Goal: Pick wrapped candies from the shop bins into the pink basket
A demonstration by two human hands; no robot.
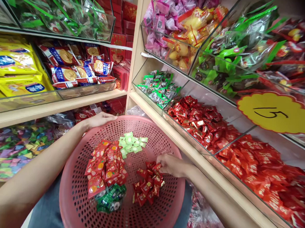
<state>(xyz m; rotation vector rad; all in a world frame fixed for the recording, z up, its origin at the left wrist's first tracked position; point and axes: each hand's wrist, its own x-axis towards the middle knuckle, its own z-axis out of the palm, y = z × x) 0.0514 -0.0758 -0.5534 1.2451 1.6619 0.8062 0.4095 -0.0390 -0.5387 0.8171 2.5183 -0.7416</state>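
A round pink plastic basket [174, 198] with a perforated bottom rests on my lap. My left hand [100, 120] is closed around its far left rim. Inside the basket, my right hand [171, 164] has its fingers curled at a pile of small red-wrapped candies [148, 184]; whether it grips one is hidden. Left of that pile lie red packets with orange fruit prints [109, 163]. Pale green small packets [131, 143] form a group at the far side. Dark green wrapped candies [111, 198] sit nearer to me.
Wooden shelves meet in a corner ahead. Clear bins hold red candies [198, 120], green-and-silver candies [159, 88], and biscuit packs [75, 68]. A yellow sign [276, 113] reading 15 juts out at right. Colourful bagged candies [16, 150] lie low at left.
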